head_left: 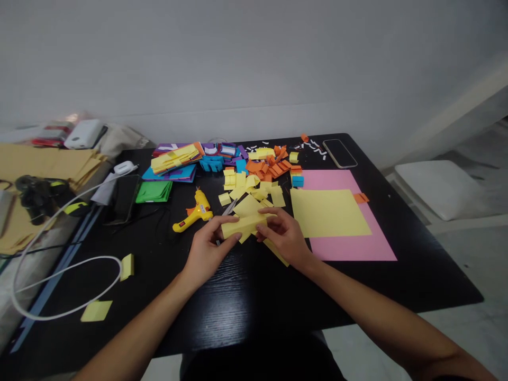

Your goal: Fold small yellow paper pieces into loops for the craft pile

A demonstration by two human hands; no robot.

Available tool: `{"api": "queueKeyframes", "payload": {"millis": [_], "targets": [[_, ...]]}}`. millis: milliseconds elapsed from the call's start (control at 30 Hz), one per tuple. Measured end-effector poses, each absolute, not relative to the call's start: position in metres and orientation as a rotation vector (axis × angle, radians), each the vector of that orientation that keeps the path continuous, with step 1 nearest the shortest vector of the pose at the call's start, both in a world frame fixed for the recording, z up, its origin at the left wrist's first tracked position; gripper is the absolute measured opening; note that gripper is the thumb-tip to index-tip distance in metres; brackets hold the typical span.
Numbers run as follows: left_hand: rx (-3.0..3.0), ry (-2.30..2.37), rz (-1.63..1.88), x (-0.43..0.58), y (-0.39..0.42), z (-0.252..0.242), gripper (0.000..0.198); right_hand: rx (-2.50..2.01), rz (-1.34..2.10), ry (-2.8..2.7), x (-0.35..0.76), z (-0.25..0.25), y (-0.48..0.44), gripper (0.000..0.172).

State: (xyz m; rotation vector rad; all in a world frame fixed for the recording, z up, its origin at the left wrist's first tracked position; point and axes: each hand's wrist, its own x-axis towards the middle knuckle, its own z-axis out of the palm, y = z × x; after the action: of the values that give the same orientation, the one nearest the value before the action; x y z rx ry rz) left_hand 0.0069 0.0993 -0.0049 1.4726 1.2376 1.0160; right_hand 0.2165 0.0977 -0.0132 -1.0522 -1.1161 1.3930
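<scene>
My left hand (208, 246) and my right hand (286, 235) pinch a folded strip of yellow paper (243, 226) by its two ends, a little above the black table. More yellow paper pieces lie right behind and under the strip, close to my fingers. Scissors (229, 207) lie partly covered by those pieces, their handles hidden. A yellow glue gun (194, 211) rests on its side to the left of my left hand. Right of my right hand, a large yellow sheet (331, 212) lies on a pink sheet (353, 249).
Orange folded paper pieces (270, 168), a green paper stack (154, 191) and a yellow bundle (177, 159) lie along the back. A phone (340, 153) sits at the back right, another phone (124, 200) at left. A white cable (67, 264) loops over the left side.
</scene>
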Motion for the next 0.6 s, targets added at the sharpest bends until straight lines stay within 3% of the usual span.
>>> {"api": "queueKeyframes", "payload": {"millis": [600], "targets": [[1.556,1.229,0.986,0.0045,0.0983,0.0035,0.020,-1.046,1.390,-1.087,0.2171,-0.0148,0.0986,0.051]]}}
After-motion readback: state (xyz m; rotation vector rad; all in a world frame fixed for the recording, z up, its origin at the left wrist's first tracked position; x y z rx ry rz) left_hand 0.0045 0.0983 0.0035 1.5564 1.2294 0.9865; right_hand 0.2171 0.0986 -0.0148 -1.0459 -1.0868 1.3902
